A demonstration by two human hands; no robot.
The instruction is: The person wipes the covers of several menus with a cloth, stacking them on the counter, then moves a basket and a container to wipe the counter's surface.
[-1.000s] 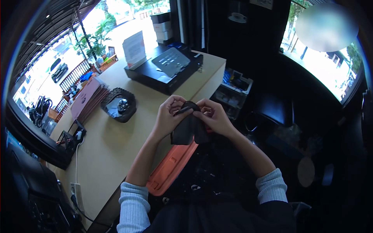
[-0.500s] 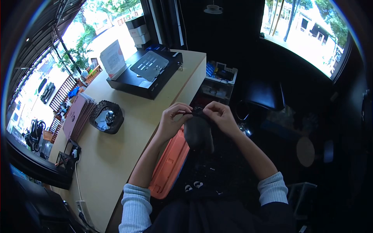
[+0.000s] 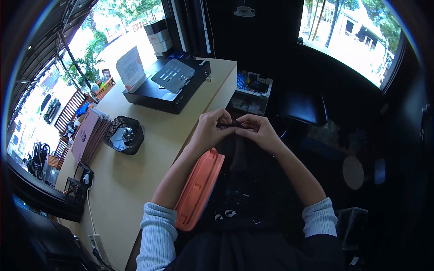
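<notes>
A limp, dark sock-like cloth (image 3: 238,158) hangs below my two hands, hard to make out against the dark floor. My left hand (image 3: 211,128) pinches its gathered top edge between thumb and bent fingers. Close against it, my right hand (image 3: 260,132) grips the same edge, with the two thumbs nearly meeting. The fingers partly hide the bunched top. Beneath my left forearm, an orange lid or case (image 3: 199,192) lies beside the counter.
On the wooden counter (image 3: 153,131) at left are a black box (image 3: 156,101) with a grey panel, a dark woven basket (image 3: 124,135), and pink folders (image 3: 88,131). Beyond my hands stand a bin of small items (image 3: 253,86) and a black chair (image 3: 300,110).
My hands have moved closer together and the left has turned inward over the cloth's top. The cloth's wide part has swung or folded, now hanging as a narrower strip.
</notes>
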